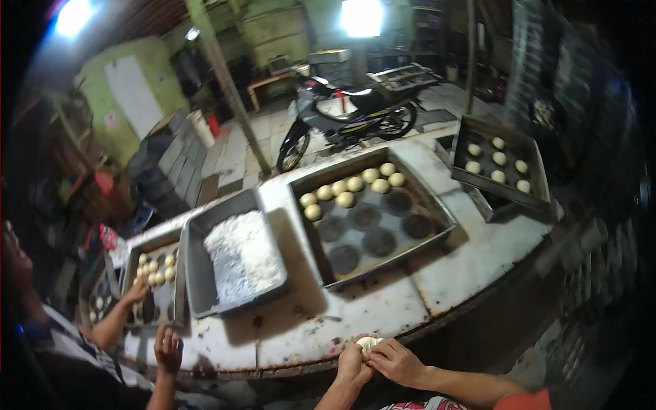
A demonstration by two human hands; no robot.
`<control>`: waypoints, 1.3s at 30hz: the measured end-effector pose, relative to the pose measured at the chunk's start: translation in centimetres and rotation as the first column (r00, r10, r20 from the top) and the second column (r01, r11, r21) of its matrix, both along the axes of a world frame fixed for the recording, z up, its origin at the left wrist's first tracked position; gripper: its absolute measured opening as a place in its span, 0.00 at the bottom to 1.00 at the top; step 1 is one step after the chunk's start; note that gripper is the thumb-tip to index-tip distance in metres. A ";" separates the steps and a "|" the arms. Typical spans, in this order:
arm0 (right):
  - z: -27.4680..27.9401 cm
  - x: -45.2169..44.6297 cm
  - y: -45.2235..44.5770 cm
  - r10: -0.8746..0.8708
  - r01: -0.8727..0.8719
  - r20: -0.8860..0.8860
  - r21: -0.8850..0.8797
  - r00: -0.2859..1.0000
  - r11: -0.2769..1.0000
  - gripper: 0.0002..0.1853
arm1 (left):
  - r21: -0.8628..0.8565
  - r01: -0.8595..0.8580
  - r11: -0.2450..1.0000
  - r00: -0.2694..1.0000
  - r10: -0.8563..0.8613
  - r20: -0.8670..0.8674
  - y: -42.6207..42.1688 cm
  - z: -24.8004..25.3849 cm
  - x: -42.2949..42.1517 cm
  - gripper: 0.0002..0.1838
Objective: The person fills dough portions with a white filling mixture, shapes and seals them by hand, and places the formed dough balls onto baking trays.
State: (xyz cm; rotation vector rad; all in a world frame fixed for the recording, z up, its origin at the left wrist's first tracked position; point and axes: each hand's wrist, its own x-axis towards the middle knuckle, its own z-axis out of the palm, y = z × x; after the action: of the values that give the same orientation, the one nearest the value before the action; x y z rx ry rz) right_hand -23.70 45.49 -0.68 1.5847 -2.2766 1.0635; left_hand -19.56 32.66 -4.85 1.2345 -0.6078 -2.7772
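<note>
Both my hands are together at the table's front edge, with a pale piece of dough (pixel 370 343) between them. My left hand (pixel 352 364) cups the dough from the left. The fingers of my right hand (pixel 398 362) pinch at its upper side, covering part of it. Just beyond my hands lies a large metal tray (pixel 441 236) with several round dough balls (pixel 354 184) along its far side and dark round marks on its bottom. To its left, a grey bin (pixel 197 273) holds a white crumbly filling (pixel 249 246).
A co-worker (pixel 51 342) at the left reaches into a smaller tray (pixel 179 301) of dough balls. Another tray (pixel 467 176) of dough balls rests tilted at the far right. A motorcycle (pixel 348 113) and a slanted post (pixel 232 89) stand behind the white table (pixel 437 280).
</note>
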 end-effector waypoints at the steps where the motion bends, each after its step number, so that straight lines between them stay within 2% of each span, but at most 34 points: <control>1: -1.2 -0.9 1.8 0.030 -0.029 -0.021 0.014 0.999 0.999 0.11 | -0.024 0.037 0.999 0.999 -0.037 0.009 1.7 0.0 -1.0 0.16; 2: -2.0 -1.9 3.8 0.001 0.003 -0.053 0.074 0.999 0.997 0.10 | -0.137 0.134 0.982 0.991 -0.131 0.026 3.4 0.0 -2.0 0.18; 3: -1.5 -2.7 5.8 -0.088 0.077 0.086 0.124 0.992 0.989 0.09 | -0.246 0.227 0.942 0.974 -0.223 0.046 5.1 0.2 -3.1 0.20; 4: -0.9 -4.6 7.7 -0.147 0.121 0.283 0.108 0.948 0.987 0.09 | -0.357 0.515 0.779 0.856 -0.484 0.180 6.5 1.5 -4.2 0.21; 5: -0.4 -6.5 9.8 -0.196 0.168 0.471 0.101 0.860 0.981 0.10 | -0.364 0.548 0.753 0.835 -0.515 0.192 8.4 2.7 -5.7 0.21; 7: -0.9 -10.7 15.0 -0.180 0.186 0.546 0.044 0.818 0.982 0.09 | -0.508 0.588 0.629 0.753 -0.655 0.061 12.9 4.2 -9.4 0.20; 8: -0.1 -12.8 17.4 -0.187 0.168 0.677 0.094 0.711 0.981 0.08 | -0.545 0.689 0.477 0.610 -0.788 0.082 13.4 3.3 -10.9 0.21; 9: 0.3 -14.1 19.6 -0.190 0.134 0.790 0.137 0.583 0.981 0.07 | -0.534 0.712 0.456 0.588 -0.803 0.098 14.5 4.0 -12.3 0.21; 10: -1.5 -15.0 21.0 -0.105 0.253 0.905 -0.003 0.411 0.968 0.07 | -0.507 0.716 0.480 0.571 -0.821 0.028 15.8 5.1 -13.5 0.23; 11: -2.6 -15.6 21.8 -0.071 0.365 0.915 -0.087 0.397 0.927 0.07 | -0.483 0.709 0.514 0.562 -0.825 -0.053 17.2 5.8 -14.9 0.24; 12: -1.8 -15.9 22.2 -0.076 0.446 0.899 -0.139 0.432 0.884 0.07 | -0.474 0.639 0.607 0.665 -0.744 -0.056 18.7 5.7 -16.2 0.26; 13: -1.0 -16.3 22.2 -0.085 0.517 0.880 -0.195 0.468 0.833 0.08 | -0.469 0.640 0.609 0.667 -0.743 -0.054 20.0 5.4 -17.6 0.26; 14: -1.5 -16.8 21.9 -0.260 0.478 0.561 -0.285 0.786 0.831 0.10 | -0.491 0.519 0.699 0.765 -0.637 -0.097 21.0 4.9 -19.1 0.23; 15: -2.3 -17.1 21.4 -0.281 0.449 0.459 -0.313 0.843 0.837 0.15 | -0.506 0.385 0.772 0.846 -0.514 -0.141 21.8 4.1 -20.5 0.21; 16: -2.4 -17.8 21.8 -0.388 0.470 0.335 -0.213 0.859 0.857 0.17 | -0.528 0.291 0.798 0.886 -0.433 -0.166 22.6 3.5 -22.3 0.19; 17: -2.4 -18.6 22.1 -0.469 0.494 0.193 -0.111 0.862 0.862 0.18 | -0.519 0.287 0.805 0.894 -0.420 -0.157 23.3 3.0 -23.7 0.19; 19: -4.2 -22.2 22.5 -0.427 0.476 0.302 -0.112 0.853 0.872 0.20 | -0.867 0.207 0.453 0.917 -0.399 0.010 24.3 3.5 -27.0 0.19; 20: -5.4 -24.1 22.5 -0.228 0.537 0.668 -0.299 0.708 0.789 0.20 | -0.989 0.100 0.113 0.890 -0.455 0.038 23.5 0.3 -28.9 0.22; 21: -6.8 -26.4 22.3 0.072 0.647 0.879 -0.399 0.471 0.650 0.21 | -0.972 -0.034 -0.233 0.866 -0.492 0.088 22.3 -3.7 -31.1 0.25; 22: -9.1 -29.4 22.9 -0.374 0.647 0.674 -0.203 0.637 0.735 0.19 | -0.856 -0.043 -0.515 0.821 -0.506 0.263 21.7 -5.4 -32.3 0.30; 23: -10.4 -31.8 23.3 -0.655 0.677 0.240 -0.011 0.716 0.736 0.18 | -0.669 -0.069 -0.740 0.770 -0.466 0.436 21.3 -6.3 -33.2 0.34; 24: -9.4 -33.1 22.0 -0.610 0.666 0.354 -0.052 0.709 0.744 0.15 | -0.706 0.235 -0.668 0.619 -0.457 0.639 21.8 -3.2 -32.6 0.39; 25: -8.5 -34.1 20.2 -0.559 0.663 0.459 -0.092 0.691 0.743 0.14 | -0.733 0.267 -0.626 0.640 -0.453 0.620 21.3 -0.2 -31.7 0.39; 26: -8.5 -34.5 18.4 -0.492 0.645 0.593 -0.062 0.638 0.762 0.12 | -0.822 0.198 -0.534 0.658 -0.550 0.515 20.2 2.5 -30.5 0.39; 27: -2.9 -33.0 16.0 -0.398 0.649 0.858 0.104 0.324 0.754 0.13 | -0.892 0.120 -0.435 0.671 -0.627 0.396 18.4 3.6 -29.7 0.38; 28: -3.8 -31.4 14.9 -0.674 0.614 0.189 0.291 0.715 0.733 0.14 | -0.995 0.022 -0.095 0.640 -0.763 0.087 16.1 3.5 -29.4 0.40; 29: -5.6 -29.1 15.0 -0.394 0.671 -0.586 0.384 0.708 0.634 0.15 | -0.997 -0.074 -0.031 0.690 -0.724 -0.029 13.7 4.0 -29.5 0.34; 30: -8.6 -28.8 15.6 -0.405 0.467 -0.241 0.329 0.882 0.821 0.16 | -0.997 0.022 0.077 0.708 -0.705 -0.039 10.8 5.3 -29.9 0.29; 31: -10.9 -28.6 16.8 -0.302 0.274 0.140 0.187 0.943 0.943 0.17 | -0.975 0.117 0.186 0.720 -0.692 -0.045 7.8 6.4 -30.5 0.25; 33: -8.6 -28.0 20.4 -0.356 0.306 0.086 0.350 0.931 0.885 0.13 | -0.996 0.087 0.017 0.843 -0.535 0.065 2.2 6.5 -33.0 0.19; 35: -7.7 -30.9 22.3 -0.417 0.375 0.005 0.429 0.909 0.822 0.09 | -0.935 0.077 -0.346 0.913 -0.353 0.206 -3.2 3.7 -36.4 0.18; 36: -7.8 -32.7 21.4 -0.561 0.528 -0.059 0.431 0.826 0.732 0.07 | -0.926 0.115 -0.359 0.933 -0.282 0.225 -5.0 2.4 -38.4 0.19; 37: -7.9 -34.3 19.8 -0.557 0.525 -0.059 0.429 0.829 0.735 0.07 | -0.916 0.155 -0.369 0.945 -0.214 0.246 -6.3 1.2 -39.9 0.20; 39: -7.5 -35.5 16.4 -0.632 0.619 -0.018 0.223 0.775 0.753 0.06 | -0.902 0.171 -0.397 0.954 -0.161 0.252 -6.9 0.0 -42.3 0.20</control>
State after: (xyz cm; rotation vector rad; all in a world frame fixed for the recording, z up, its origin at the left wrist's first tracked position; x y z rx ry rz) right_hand -59.24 61.92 -8.20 0.7043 -2.7295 0.6949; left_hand -61.82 25.76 -4.86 0.4867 -2.5242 -0.9291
